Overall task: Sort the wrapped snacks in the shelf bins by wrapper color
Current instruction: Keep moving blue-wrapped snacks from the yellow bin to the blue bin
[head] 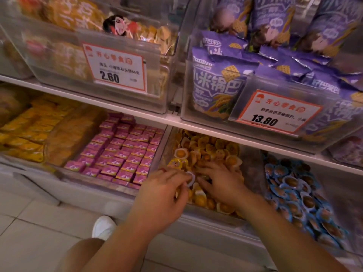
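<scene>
Reaching into the middle bin [172, 146] on the lower shelf, both hands work among the yellow snacks [208, 148], small round wrapped pieces heaped loosely there. The left hand [167, 191] has its fingers [181, 178] curled and pinching one snack [191, 178] with a pale rim near the front of that bin; whether its wrapper is yellow or blue I cannot tell. That piece is roughly round, so it has no clear long axis, and it seems tilted on edge with its face toward the right hand. The right hand [222, 181] lies spread on the heap, fingers relaxed and pressing down, gripping nothing that shows. In my judgement the sorting is well along: the bin at the right [263, 173] holds blue snacks [294, 185] almost alone, the pink boxes [125, 152] sit in tidy rows in their bin to the left, and yellow packets [29, 132] fill the far left one. What is left seems to be picking strays out of the yellow heap, though more may be buried out of sight.
</scene>
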The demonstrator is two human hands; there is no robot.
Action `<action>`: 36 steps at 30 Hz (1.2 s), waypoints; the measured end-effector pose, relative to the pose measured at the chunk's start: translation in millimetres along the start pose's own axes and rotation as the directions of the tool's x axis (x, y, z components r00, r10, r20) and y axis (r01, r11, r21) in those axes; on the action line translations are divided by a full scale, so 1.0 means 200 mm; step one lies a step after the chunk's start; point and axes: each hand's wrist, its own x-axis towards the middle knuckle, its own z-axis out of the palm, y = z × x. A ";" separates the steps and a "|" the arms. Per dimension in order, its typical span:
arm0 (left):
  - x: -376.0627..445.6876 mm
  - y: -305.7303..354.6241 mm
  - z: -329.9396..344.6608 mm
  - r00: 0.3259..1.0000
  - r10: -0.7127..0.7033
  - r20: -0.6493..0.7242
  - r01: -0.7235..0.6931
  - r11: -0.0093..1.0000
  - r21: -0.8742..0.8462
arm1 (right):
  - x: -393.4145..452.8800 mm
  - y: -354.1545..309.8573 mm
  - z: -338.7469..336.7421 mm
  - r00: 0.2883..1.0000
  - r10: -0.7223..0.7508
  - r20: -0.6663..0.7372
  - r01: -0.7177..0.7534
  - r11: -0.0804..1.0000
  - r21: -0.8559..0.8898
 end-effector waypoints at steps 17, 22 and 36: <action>0.22 -0.25 -0.03 0.984 -0.140 -0.109 0.113 0.968 -0.226 | 0.08 -0.23 -0.03 0.999 -0.037 -0.023 0.041 0.978 0.202; 0.25 -0.35 -0.11 0.947 -0.268 -0.175 0.172 0.888 -0.427 | 0.11 -0.15 -0.11 0.938 0.040 -0.344 -0.029 0.999 0.038; 0.34 -0.39 -0.06 0.970 -0.214 -0.116 0.163 0.925 -0.343 | 0.10 -0.09 -0.15 0.985 -0.161 0.061 0.170 0.962 -0.212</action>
